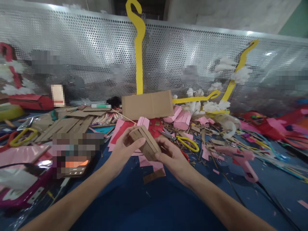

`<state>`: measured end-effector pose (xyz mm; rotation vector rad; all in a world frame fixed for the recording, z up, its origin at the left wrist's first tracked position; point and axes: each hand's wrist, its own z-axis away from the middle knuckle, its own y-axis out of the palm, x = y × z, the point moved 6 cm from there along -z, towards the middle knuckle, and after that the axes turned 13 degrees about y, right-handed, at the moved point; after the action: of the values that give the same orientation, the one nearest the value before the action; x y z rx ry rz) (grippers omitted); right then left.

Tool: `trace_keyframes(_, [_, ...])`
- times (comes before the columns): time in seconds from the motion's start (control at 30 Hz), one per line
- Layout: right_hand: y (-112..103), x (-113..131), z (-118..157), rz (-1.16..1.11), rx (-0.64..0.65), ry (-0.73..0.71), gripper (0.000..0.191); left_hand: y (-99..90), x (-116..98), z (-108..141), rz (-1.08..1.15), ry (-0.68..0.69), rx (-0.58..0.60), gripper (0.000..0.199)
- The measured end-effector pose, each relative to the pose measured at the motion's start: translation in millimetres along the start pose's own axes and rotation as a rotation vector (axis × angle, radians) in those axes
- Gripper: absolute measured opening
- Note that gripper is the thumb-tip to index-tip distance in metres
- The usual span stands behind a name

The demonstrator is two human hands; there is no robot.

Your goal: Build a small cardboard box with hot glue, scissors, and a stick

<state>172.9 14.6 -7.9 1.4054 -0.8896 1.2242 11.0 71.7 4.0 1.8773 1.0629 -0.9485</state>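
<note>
Though looking light and fairly stiff, likely to dent if pinched hard — best taken by the end edges. Held above the blue table (154,208): folded cardboard piece (147,149), clasped far left by half-curled left hand (124,146), near right by half-closed right hand (173,159).

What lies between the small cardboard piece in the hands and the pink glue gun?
Between the cardboard piece and the glue gun, the head view shows the right hand, then the yellow-handled scissors, then pink and brown scraps.
</note>
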Motion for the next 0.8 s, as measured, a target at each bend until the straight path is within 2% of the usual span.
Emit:
trace_keyframes(0.17, [11.6,-4.4,2.4,0.002,0.054,0.069,0.041,9.7,5.9,6.4,0.041,-0.114,0.062,0.039])
trace_keyframes(0.37, [11.8,-10.2,3.6,0.102,0.038,0.099,0.05,14.6,6.6,11.3,0.051,-0.161,0.11,0.043])
trace_keyframes(0.47, [9.2,-11.4,2.0,0.148,0.003,0.061,0.05,13.8,5.9,12.0,0.028,-0.183,0.103,0.045])
trace_keyframes(0.57, [-0.5,-4.3,0.4,0.207,-0.127,-0.027,0.053,14.0,4.9,13.5,0.023,-0.234,0.091,0.05])
trace_keyframes(0.67, [-10.4,9.3,1.4,0.254,-0.23,-0.138,0.042,17.9,5.2,16.3,0.039,-0.294,0.133,0.056])
trace_keyframes(0.8, [-17.9,23.1,4.7,0.234,-0.262,-0.217,0.03,20.9,7.1,19.9,-0.027,-0.333,0.217,0.062])
